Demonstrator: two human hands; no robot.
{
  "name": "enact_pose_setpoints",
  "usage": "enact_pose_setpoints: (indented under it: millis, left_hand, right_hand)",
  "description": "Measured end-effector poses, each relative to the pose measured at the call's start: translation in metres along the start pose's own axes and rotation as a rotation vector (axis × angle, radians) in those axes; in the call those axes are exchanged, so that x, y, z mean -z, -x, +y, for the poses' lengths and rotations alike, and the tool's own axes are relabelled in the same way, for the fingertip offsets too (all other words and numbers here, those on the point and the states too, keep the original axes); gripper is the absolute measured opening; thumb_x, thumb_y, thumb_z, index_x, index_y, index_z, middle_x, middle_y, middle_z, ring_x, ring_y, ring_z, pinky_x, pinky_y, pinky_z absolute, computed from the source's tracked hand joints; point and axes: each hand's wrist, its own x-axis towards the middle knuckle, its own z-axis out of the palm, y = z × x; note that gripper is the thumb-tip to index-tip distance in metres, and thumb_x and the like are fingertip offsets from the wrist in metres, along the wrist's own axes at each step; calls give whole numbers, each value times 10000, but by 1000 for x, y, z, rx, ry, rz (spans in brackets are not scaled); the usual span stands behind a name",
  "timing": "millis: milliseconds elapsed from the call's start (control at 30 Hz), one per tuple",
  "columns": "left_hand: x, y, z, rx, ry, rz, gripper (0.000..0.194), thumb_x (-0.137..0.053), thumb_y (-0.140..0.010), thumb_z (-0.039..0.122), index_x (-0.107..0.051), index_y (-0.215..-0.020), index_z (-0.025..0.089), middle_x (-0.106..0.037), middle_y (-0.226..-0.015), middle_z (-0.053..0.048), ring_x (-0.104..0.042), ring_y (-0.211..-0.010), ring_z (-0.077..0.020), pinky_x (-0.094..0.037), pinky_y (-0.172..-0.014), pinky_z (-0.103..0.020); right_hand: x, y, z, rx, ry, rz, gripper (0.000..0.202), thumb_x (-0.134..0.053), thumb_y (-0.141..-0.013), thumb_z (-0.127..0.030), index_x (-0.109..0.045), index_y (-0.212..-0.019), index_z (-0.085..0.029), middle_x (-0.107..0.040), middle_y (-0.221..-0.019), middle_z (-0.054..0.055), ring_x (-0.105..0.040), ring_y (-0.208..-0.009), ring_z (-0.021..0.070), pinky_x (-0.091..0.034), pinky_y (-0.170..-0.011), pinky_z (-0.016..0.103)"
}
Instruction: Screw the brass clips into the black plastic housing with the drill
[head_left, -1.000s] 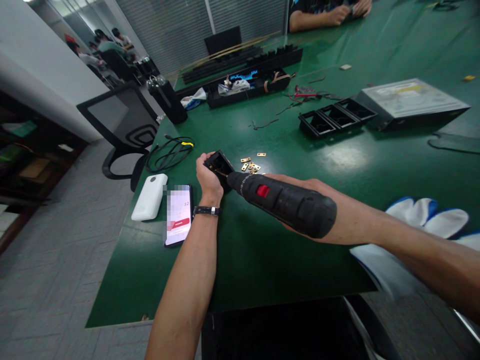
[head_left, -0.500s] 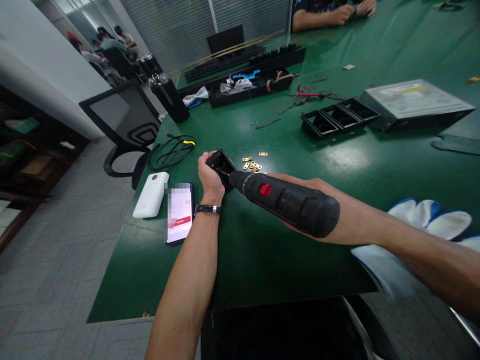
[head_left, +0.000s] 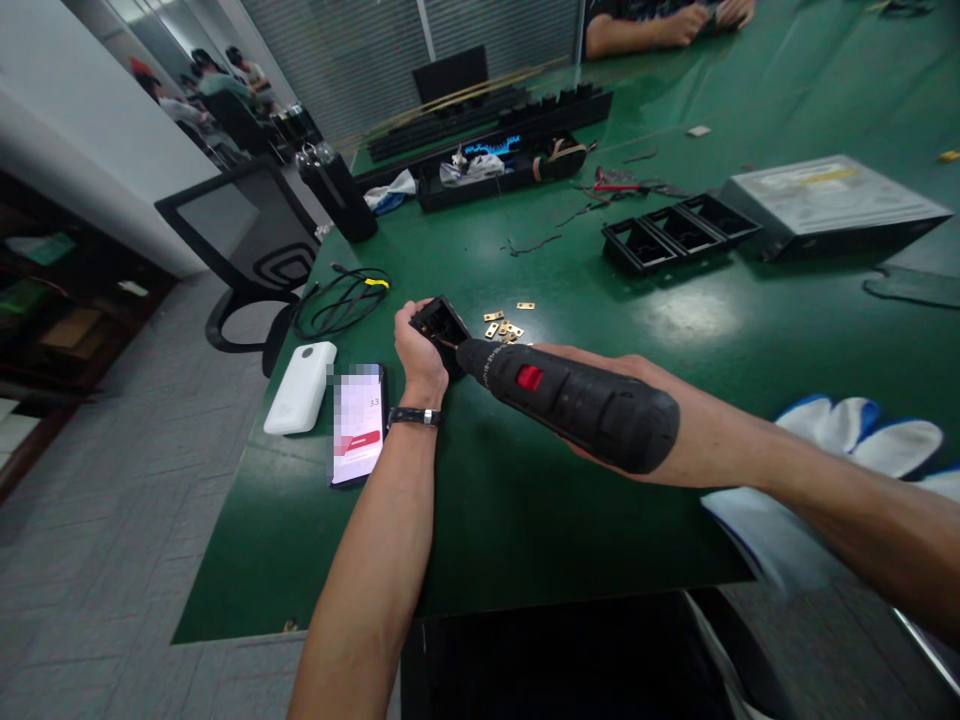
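Observation:
Around a small black open box (head_left: 442, 324) my left hand (head_left: 417, 350) is closed, holding it tilted over the green table (head_left: 510, 540). A black power screwdriver (head_left: 577, 405) with a red switch is gripped in my right hand (head_left: 630, 375), its body hiding most of the fingers. The tool's thin bit reaches into the box opening; what its tip touches is too small to make out. Just beyond the tool's front end lie several small brass plates (head_left: 504, 328), each with holes.
Left of my left forearm are a phone (head_left: 360, 425), a white power bank (head_left: 301, 388) and a coiled cable (head_left: 341, 300). Farther right sit a black three-part frame (head_left: 679, 235), a metal case (head_left: 836, 205) and white gloves (head_left: 855, 440). Another person's hands (head_left: 686, 25) are at the far edge.
Both hands, the box and the screwdriver hold nearly the same positions. The number on the phone screen has gone from 32 to 33.

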Motion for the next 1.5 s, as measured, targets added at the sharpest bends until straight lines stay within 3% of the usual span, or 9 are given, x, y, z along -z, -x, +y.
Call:
enact_pose_setpoints:
  millis: [367, 533, 767, 1500]
  left_hand:
    - [0, 0, -1, -12, -23, -10, 307, -526, -934, 471, -625, -814, 206, -680, -690, -13, -664, -601, -162, -535, -636, -287]
    - [2, -2, -2, -3, -23, -24, 333, -556, -922, 514, -624, -810, 207, -672, -684, -12, -666, -612, -160, -538, -652, -282]
    - [5, -4, -3, -12, -17, -22, 311, -578, -899, 506, -619, -815, 210, -681, -719, -10, -678, -638, -159, -546, -668, -284]
    - [0, 0, 0, 9, -16, 3, 302, -558, -883, 507, -601, -833, 212, -666, -691, -4, -657, -602, -159, -529, -666, -289]
  right_hand:
    - [0, 0, 1, 28, 25, 20, 789, -753, -902, -187, -473, -1624, -342, -699, -1497, 6, -734, -1265, 245, -593, -1049, 306]
    - [-1, 0, 2, 31, 31, 30, 808, -747, -876, -152, -482, -1615, -345, -732, -1442, -3, -765, -1194, 239, -602, -1025, 303]
    - [-1, -1, 2, 31, 16, 21, 804, -738, -876, -136, -482, -1606, -352, -686, -1512, -8, -729, -1272, 228, -574, -1070, 285]
    - [1, 0, -2, 11, 1, -2, 804, -743, -874, -137, -474, -1616, -291, -719, -1465, 52, -757, -1193, 232, -593, -999, 288]
